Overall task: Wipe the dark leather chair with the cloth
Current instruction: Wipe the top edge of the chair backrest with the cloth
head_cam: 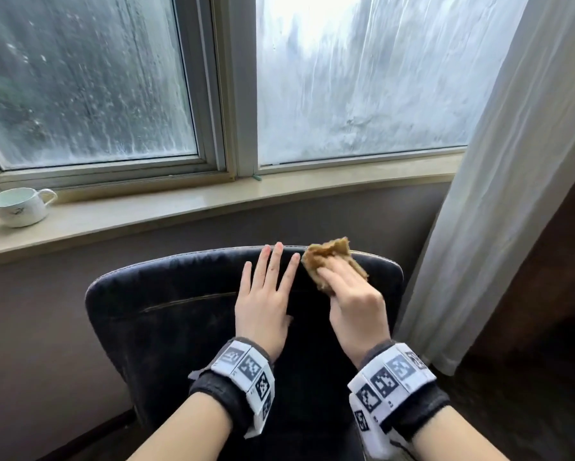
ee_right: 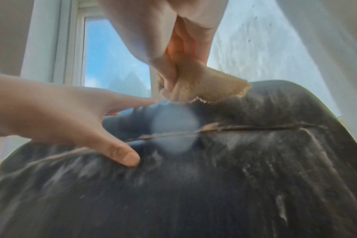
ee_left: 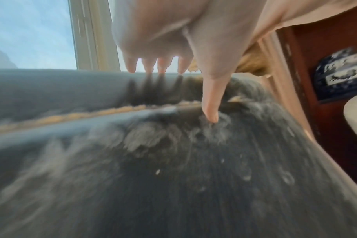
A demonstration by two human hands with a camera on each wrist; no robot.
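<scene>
The dark leather chair (head_cam: pixel 179 311) stands below the window, its backrest dusty and streaked with grey marks (ee_left: pixel 145 141). My left hand (head_cam: pixel 266 294) lies flat on the upper backrest with straight fingers, the thumb touching the leather (ee_left: pixel 211 112). My right hand (head_cam: pixel 352 301) grips a crumpled tan cloth (head_cam: pixel 329 257) and holds it against the top edge of the backrest, right of the left hand. In the right wrist view the cloth (ee_right: pixel 210 87) hangs from my curled fingers onto the chair's top (ee_right: pixel 275 99).
A white cup (head_cam: pixel 18 207) stands at the left end of the windowsill (head_cam: pixel 179 207). A pale curtain (head_cam: pixel 499 161) hangs right of the chair. Dark wooden furniture (ee_left: pixel 308 80) stands at the far right.
</scene>
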